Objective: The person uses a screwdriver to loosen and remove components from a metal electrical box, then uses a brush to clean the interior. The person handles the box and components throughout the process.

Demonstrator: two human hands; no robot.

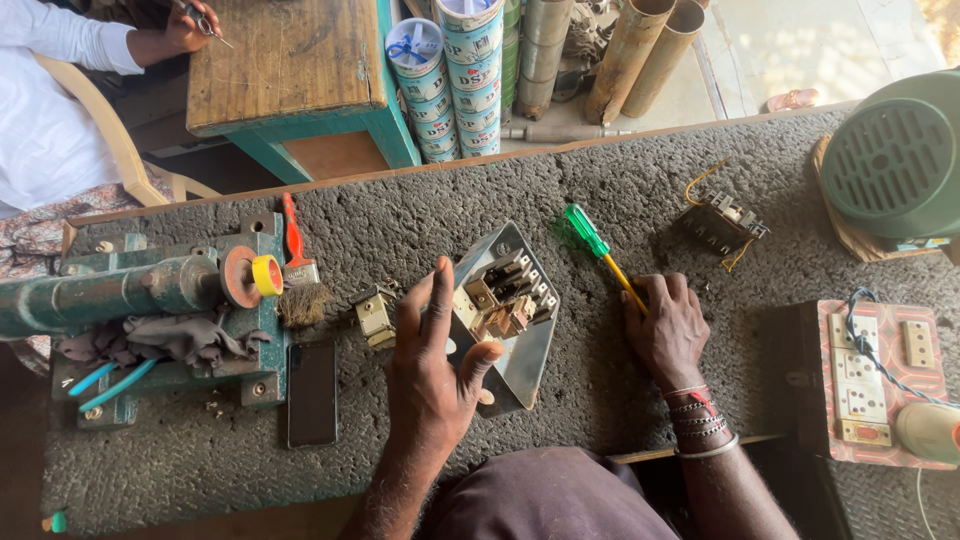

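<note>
Gripping angular metal switch housing (505, 310), left hand (435, 375).

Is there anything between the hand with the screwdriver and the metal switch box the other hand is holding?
Nothing visible. Only bare gritty mat lies between the right hand, gripping the green-handled screwdriver, and the metal switch box steadied by the left hand.

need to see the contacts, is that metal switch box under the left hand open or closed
Open: the metal switch box has no cover, its contact blocks are exposed beside the left hand.
</note>
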